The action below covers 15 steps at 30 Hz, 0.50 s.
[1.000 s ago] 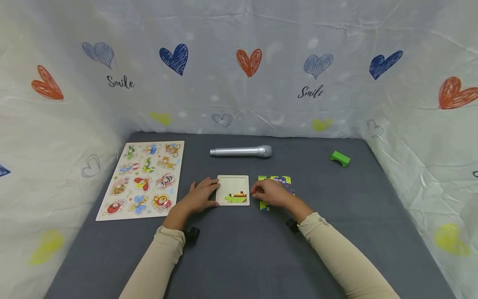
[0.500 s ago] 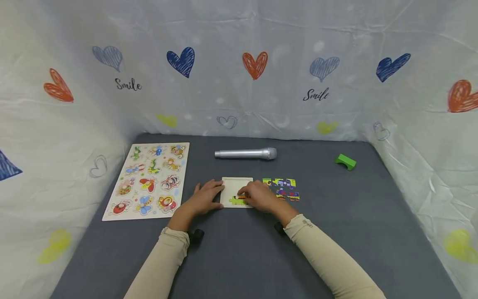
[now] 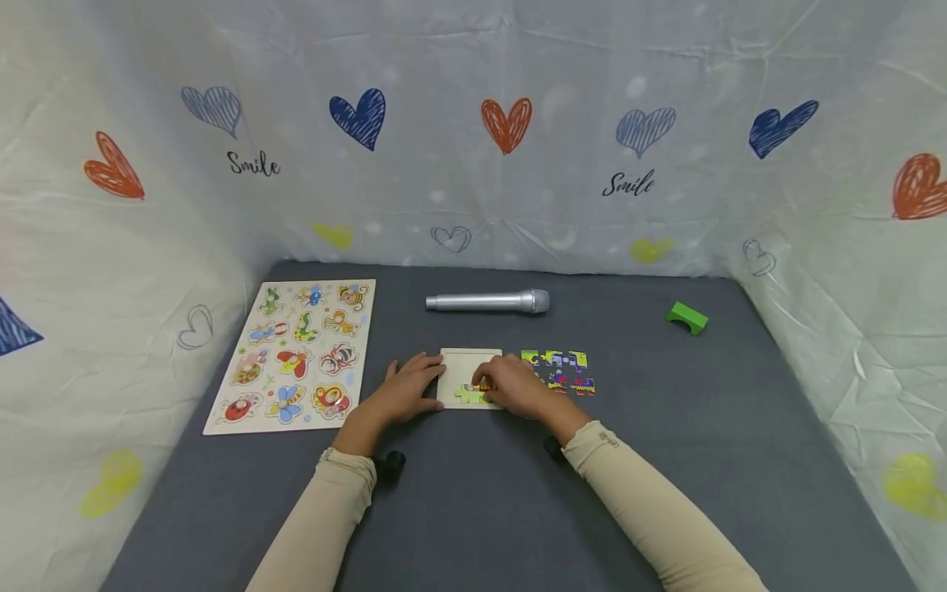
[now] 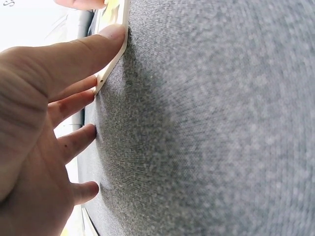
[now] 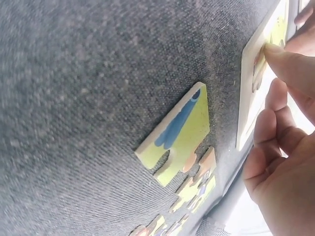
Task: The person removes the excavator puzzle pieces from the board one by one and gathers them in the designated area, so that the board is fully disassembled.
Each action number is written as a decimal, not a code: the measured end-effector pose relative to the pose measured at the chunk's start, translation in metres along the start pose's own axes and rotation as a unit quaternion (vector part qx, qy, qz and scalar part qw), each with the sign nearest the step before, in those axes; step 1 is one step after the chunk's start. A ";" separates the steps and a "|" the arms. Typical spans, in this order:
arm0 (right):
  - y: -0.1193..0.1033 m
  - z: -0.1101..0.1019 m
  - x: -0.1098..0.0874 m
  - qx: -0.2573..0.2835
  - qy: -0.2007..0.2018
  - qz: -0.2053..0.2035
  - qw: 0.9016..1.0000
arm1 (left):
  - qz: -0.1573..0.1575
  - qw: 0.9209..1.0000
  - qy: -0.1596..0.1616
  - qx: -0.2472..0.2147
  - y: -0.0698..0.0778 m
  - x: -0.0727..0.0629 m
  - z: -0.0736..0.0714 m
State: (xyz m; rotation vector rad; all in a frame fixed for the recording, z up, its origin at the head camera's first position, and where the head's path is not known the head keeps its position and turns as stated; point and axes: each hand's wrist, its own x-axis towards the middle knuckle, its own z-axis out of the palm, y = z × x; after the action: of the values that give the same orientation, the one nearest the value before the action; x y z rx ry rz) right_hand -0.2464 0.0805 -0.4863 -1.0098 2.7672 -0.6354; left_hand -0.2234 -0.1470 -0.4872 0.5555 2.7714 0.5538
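A small square wooden puzzle tray (image 3: 459, 364) lies in the middle of the table, with several green and red pieces along its near side. My left hand (image 3: 402, 393) rests at its left edge, fingers spread; in the left wrist view the thumb (image 4: 96, 49) touches the tray's edge. Over the tray's near right part, my right hand (image 3: 521, 388) pinches a puzzle piece (image 5: 257, 69) lying against the tray; the fingers partly cover it. Several loose puzzle pieces (image 3: 565, 358) lie right of the tray, among them a green one with a blue shape (image 5: 184, 128).
A larger insect puzzle board (image 3: 311, 349) lies on the left. Behind the tray is a silver microphone (image 3: 484, 302), and a green arched block (image 3: 686, 317) sits at the back right. A heart-printed cloth (image 3: 551, 189) hangs around the grey table (image 3: 473, 510).
My right hand has moved left from beside the loose pieces onto the tray, then stayed there. The left hand has kept its place at the tray's edge. The head view has shifted slightly.
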 end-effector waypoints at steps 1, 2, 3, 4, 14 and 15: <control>0.000 0.000 0.000 0.001 0.002 0.000 1.000 | 0.000 1.000 0.000 -0.001 0.000 0.000 0.000; -0.001 -0.001 0.000 0.002 0.002 0.002 1.000 | 0.001 1.000 0.001 0.000 0.000 0.000 0.000; -0.001 -0.001 -0.001 0.003 0.003 0.002 1.000 | 0.000 1.000 0.001 0.000 0.000 0.000 0.000; -0.002 -0.001 -0.001 0.006 0.004 0.001 1.000 | 0.000 1.000 0.001 0.000 0.000 0.000 0.000; 0.000 0.003 0.000 0.062 0.017 0.015 0.998 | -0.005 1.000 0.000 0.000 0.001 0.000 0.000; 0.000 0.003 0.000 0.070 0.015 0.021 0.997 | -0.005 1.000 0.000 0.000 0.002 0.000 0.000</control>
State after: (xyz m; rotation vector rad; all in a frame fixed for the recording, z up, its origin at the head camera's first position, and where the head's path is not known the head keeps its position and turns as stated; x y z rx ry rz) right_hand -0.2457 0.0789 -0.4891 -0.9181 2.7162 -0.8301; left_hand -0.2227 -0.1460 -0.4861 0.5424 2.7731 0.5512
